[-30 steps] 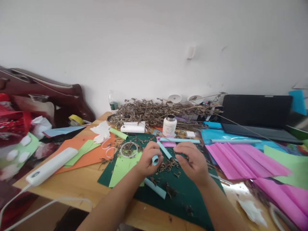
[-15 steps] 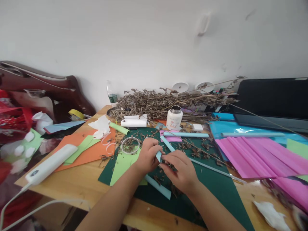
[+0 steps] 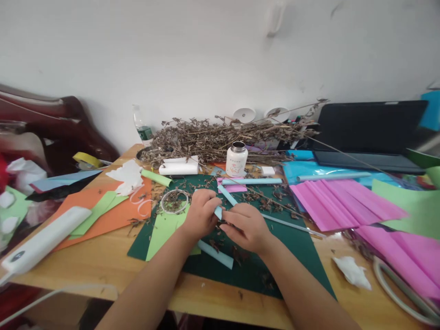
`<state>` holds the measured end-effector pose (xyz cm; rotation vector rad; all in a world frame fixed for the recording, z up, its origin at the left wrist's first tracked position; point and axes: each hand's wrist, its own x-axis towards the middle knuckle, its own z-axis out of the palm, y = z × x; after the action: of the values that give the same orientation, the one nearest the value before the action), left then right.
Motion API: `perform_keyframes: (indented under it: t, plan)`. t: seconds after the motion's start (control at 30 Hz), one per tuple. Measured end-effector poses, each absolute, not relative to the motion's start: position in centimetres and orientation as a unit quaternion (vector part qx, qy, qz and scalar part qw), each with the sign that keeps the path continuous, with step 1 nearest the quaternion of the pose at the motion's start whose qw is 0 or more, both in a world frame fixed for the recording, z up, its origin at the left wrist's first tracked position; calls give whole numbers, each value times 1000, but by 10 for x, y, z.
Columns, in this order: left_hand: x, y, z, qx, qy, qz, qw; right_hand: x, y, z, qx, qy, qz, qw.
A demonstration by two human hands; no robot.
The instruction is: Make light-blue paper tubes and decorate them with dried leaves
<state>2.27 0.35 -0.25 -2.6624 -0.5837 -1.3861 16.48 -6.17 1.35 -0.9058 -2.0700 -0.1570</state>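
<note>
My left hand [image 3: 202, 214] is closed around a small light blue paper roll [image 3: 218, 212], whose end pokes out beside the thumb. Close against that end, my right hand [image 3: 250, 228] has its fingers pinched together; what they hold is hidden. Another light blue paper roll [image 3: 216, 255] lies below the hands, and one more blue roll [image 3: 227, 195] points away behind them. Under both hands is a dark green sheet [image 3: 292, 261] strewn with dried leaf bits [image 3: 271, 198]. A clear ring [image 3: 174, 201] rests left of my left hand, over a light green paper [image 3: 163, 233].
A heap of dried stalks [image 3: 206, 140] stretches along the wall behind an open white bottle [image 3: 237, 160]. At right are pink crepe paper [image 3: 343, 201], a laptop [image 3: 371, 133] and a crumpled tissue [image 3: 352, 272]. A white glue gun-like device [image 3: 48, 240] and orange paper [image 3: 137, 208] sit left.
The view has swung to the right, so everything sits further left in it. Both hands stay together at the blue paper roll, with only slight finger movement.
</note>
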Motion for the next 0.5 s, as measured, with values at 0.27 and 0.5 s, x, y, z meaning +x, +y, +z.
perform_keyframes:
  t: [0.27,0.5]
  plan:
    - [22,3,4,-923,-181,-335,-51,183,-61,19,-370,-858,-94,343]
    - [17,-1,10,-933,-210,-268,-115,185,-60,17,-341,-866,-86,356]
